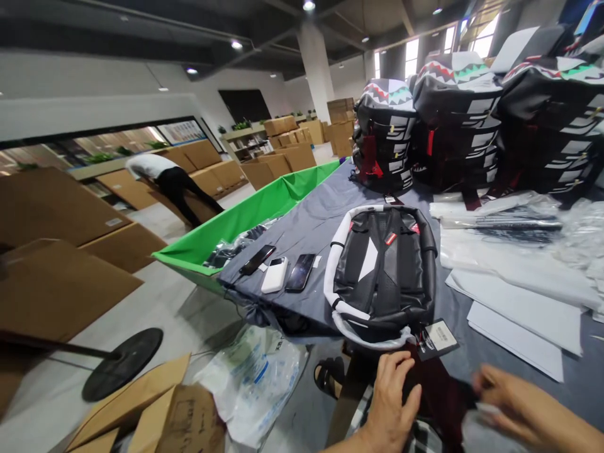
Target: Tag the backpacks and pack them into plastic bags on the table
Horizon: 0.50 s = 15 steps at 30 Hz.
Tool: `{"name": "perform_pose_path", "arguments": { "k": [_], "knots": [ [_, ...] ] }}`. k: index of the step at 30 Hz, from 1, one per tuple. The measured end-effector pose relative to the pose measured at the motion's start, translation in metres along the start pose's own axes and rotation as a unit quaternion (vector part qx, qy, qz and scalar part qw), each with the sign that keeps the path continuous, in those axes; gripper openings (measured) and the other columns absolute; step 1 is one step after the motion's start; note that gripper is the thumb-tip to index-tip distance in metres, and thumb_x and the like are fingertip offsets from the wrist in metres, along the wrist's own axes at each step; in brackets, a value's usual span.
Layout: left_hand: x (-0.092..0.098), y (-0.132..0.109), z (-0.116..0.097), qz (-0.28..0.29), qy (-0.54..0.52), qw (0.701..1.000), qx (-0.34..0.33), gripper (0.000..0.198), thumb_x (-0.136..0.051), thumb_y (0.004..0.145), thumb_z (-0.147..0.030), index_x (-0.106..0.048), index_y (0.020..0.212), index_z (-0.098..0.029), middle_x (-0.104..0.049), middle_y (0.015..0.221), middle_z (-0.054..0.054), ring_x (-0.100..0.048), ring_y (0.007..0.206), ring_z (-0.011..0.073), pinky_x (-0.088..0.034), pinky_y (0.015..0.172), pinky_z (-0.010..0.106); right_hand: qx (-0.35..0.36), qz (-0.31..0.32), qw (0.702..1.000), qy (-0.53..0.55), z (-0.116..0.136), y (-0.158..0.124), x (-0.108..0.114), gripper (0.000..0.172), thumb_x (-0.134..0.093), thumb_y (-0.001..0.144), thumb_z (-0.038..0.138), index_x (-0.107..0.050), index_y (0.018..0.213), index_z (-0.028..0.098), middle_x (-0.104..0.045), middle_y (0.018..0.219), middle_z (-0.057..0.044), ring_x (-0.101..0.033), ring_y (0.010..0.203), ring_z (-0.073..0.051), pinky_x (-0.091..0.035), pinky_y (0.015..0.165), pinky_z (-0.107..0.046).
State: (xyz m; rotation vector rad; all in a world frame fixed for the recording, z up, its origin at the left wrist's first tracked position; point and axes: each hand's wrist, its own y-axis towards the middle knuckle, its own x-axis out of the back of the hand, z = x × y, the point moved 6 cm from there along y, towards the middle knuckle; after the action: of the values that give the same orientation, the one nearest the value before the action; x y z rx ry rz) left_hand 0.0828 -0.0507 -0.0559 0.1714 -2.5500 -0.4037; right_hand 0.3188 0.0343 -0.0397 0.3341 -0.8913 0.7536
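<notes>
A black and white backpack [384, 264] lies with its shoulder straps up at the table's near edge, clear plastic wrap along its lower rim. A black hang tag [438, 338] with a white label rests beside its lower right corner. My left hand [389, 402] is just below the backpack, fingers bent and apart, seemingly holding nothing. Further right, my right hand [519, 402] is smeared by motion, its fingers curled at a whitish translucent plastic film [488, 431]. Between my hands shows dark red material [441, 393], its kind unclear.
Stacked backpacks [384, 138] stand at the back right. Plastic bags [509, 233] and white sheets [519, 308] lie on the right. Two phones [301, 272] and a white power bank [274, 275] lie left. A green-sided bin [255, 214] adjoins the table; a person [165, 176] bends beyond.
</notes>
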Motion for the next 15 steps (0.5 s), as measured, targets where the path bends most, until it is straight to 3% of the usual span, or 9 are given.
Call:
{"name": "perform_pose_path", "arguments": {
  "k": [1, 3, 5, 7, 9, 12, 15],
  "knots": [
    [-0.001, -0.001, 0.002, 0.0, 0.031, 0.999, -0.017, 0.039, -0.053, 0.095, -0.024, -0.059, 0.133, -0.018, -0.063, 0.133, 0.017, -0.058, 0.124, 0.0288, -0.052, 0.106, 0.052, 0.023, 0.041, 0.999, -0.01, 0.004, 0.024, 0.0, 0.058, -0.045, 0.091, 0.071, -0.075, 0.071, 0.026, -0.07, 0.12, -0.014, -0.069, 0.101, -0.03, -0.058, 0.087, -0.039],
    [-0.007, -0.001, 0.003, 0.01, 0.081, 0.995, -0.057, 0.041, -0.049, 0.096, -0.02, -0.057, 0.136, -0.016, -0.063, 0.135, 0.017, -0.059, 0.126, 0.0288, -0.051, 0.108, 0.052, 0.058, 0.088, 0.994, -0.039, 0.007, 0.066, 0.002, 0.057, -0.049, 0.09, 0.071, -0.078, 0.075, 0.025, -0.056, 0.144, -0.015, -0.048, 0.135, -0.041, -0.044, 0.108, -0.055],
    [-0.017, 0.001, 0.005, 0.038, 0.105, 0.99, -0.087, 0.044, -0.045, 0.097, -0.019, -0.056, 0.139, -0.013, -0.062, 0.138, 0.018, -0.058, 0.129, 0.0296, -0.05, 0.11, 0.053, 0.078, 0.111, 0.989, -0.06, 0.008, 0.094, 0.004, 0.054, -0.055, 0.086, 0.073, -0.081, 0.079, 0.026, -0.051, 0.148, -0.016, -0.034, 0.144, -0.044, -0.033, 0.113, -0.063],
    [-0.023, 0.006, 0.012, 0.048, 0.09, 0.994, -0.05, 0.046, -0.041, 0.099, -0.021, -0.055, 0.142, -0.011, -0.06, 0.142, 0.019, -0.055, 0.133, 0.03, -0.047, 0.114, 0.053, 0.091, 0.128, 0.987, -0.042, 0.007, 0.103, 0.003, 0.055, -0.055, 0.087, 0.072, -0.079, 0.077, 0.024, -0.058, 0.137, -0.017, -0.046, 0.134, -0.04, -0.038, 0.109, -0.058],
    [-0.026, 0.011, 0.024, 0.027, 0.036, 0.998, 0.053, 0.047, -0.038, 0.101, -0.027, -0.055, 0.143, -0.013, -0.059, 0.144, 0.017, -0.053, 0.136, 0.0289, -0.044, 0.117, 0.051, 0.091, 0.15, 0.984, 0.017, 0.007, 0.096, 0.0, 0.059, -0.051, 0.089, 0.072, -0.072, 0.068, 0.021, -0.062, 0.119, -0.015, -0.059, 0.111, -0.032, -0.046, 0.098, -0.046],
    [-0.034, 0.019, 0.03, -0.007, -0.092, 0.978, 0.185, 0.047, -0.04, 0.101, -0.037, -0.06, 0.137, -0.016, -0.067, 0.132, 0.015, -0.063, 0.121, 0.0265, -0.051, 0.108, 0.045, 0.052, 0.174, 0.978, 0.108, 0.01, 0.075, -0.005, 0.062, -0.05, 0.089, 0.074, -0.06, 0.063, 0.019, -0.06, 0.096, -0.01, -0.058, 0.085, -0.023, -0.047, 0.079, -0.035],
    [-0.047, 0.035, 0.022, -0.022, -0.211, 0.948, 0.235, 0.046, -0.046, 0.098, -0.05, -0.07, 0.113, -0.014, -0.073, 0.1, 0.01, -0.067, 0.09, 0.0226, -0.055, 0.088, 0.038, 0.008, 0.154, 0.977, 0.15, 0.017, 0.059, -0.004, 0.062, -0.049, 0.088, 0.076, -0.057, 0.065, 0.019, -0.056, 0.085, -0.006, -0.054, 0.077, -0.021, -0.045, 0.074, -0.033]
  ]
}}
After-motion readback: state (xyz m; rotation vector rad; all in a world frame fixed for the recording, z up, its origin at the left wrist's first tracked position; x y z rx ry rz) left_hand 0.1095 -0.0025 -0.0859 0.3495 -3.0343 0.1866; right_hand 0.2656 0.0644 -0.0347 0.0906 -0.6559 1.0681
